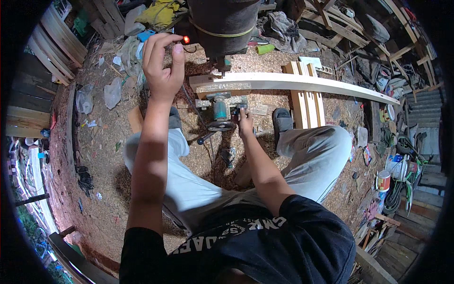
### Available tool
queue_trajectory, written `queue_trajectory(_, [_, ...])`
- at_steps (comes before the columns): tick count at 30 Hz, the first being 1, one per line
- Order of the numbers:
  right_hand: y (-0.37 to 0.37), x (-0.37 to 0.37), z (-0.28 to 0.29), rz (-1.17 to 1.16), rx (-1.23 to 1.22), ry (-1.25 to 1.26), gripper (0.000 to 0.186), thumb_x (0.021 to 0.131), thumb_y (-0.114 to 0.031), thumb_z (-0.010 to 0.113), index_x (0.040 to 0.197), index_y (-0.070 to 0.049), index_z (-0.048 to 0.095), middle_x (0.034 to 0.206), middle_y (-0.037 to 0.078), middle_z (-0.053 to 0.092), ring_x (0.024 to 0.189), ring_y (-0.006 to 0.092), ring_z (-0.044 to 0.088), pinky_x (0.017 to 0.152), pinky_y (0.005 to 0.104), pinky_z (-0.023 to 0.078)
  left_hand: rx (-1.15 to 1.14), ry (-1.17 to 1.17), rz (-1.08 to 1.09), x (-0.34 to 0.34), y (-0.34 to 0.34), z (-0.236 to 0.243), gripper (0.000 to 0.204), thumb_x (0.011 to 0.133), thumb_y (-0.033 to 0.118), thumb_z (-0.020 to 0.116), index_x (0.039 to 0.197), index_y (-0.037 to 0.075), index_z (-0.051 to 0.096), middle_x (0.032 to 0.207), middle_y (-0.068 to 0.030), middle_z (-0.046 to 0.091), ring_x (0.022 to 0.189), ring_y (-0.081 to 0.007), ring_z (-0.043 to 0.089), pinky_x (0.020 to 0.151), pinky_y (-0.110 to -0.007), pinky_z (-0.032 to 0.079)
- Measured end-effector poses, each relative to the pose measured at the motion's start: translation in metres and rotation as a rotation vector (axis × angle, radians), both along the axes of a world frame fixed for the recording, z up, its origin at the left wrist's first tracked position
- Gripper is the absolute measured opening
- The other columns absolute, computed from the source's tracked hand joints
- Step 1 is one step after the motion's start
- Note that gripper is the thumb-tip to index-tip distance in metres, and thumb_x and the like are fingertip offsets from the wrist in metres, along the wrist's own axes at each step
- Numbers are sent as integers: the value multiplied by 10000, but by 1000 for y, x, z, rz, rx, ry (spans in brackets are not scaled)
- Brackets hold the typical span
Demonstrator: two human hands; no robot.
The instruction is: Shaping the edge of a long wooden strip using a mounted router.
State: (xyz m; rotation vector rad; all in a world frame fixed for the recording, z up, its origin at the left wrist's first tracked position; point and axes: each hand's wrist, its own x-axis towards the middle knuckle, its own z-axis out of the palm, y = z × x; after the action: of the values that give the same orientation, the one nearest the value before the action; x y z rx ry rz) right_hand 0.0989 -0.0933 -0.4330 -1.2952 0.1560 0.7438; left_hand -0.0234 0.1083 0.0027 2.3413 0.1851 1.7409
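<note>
In front of me stands a dark drilling machine (222,28) with a yellow band round its body. My left hand (163,68) is raised beside it, a finger reaching to a red-lit switch (186,39), the thumb held apart. Below the machine's bit (222,71) a long pale wooden beam (283,81) lies across, running off to the right. On the near side of the beam is a teal clamp base (220,109) with a handwheel (221,126). My right hand (245,124) is closed round a small dark handle (241,107) right of this base.
Several pale wooden pieces (302,106) lie together under the beam's middle. Wood shavings (109,146) cover the ground. A paint can (383,181) and a coiled hose (392,196) are at the right. Curved boards (59,42) lean at the far left.
</note>
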Motion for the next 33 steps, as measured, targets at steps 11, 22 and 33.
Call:
queue_trajectory(11, [-7,22,-3,135,-141,-64,474,956,-389,751,1178,-40,520,910,41,621,752,141,628,652,317,561,-39,7,-31,7,-3,-2,124,917,81,665,1001,-8,685,969,-151,651,914,-320,625,828,-390,496])
queue_trajectory(22, [7,49,158,-347,-294,-802,242,1029,-218,616,972,16,633,804,71,648,730,152,582,698,338,491,105,-40,104,8,-19,2,466,935,219,641,1338,8,537,1457,-248,486,1342,-416,476,1136,-493,371])
queue_trajectory(33, [194,212,544,-116,373,-1289,398,1012,-285,647,1265,19,609,1181,199,694,1134,270,663,999,360,496,65,127,-46,16,-39,-8,624,946,239,618,1502,-8,477,1610,-267,362,1493,-443,351,1219,-539,289])
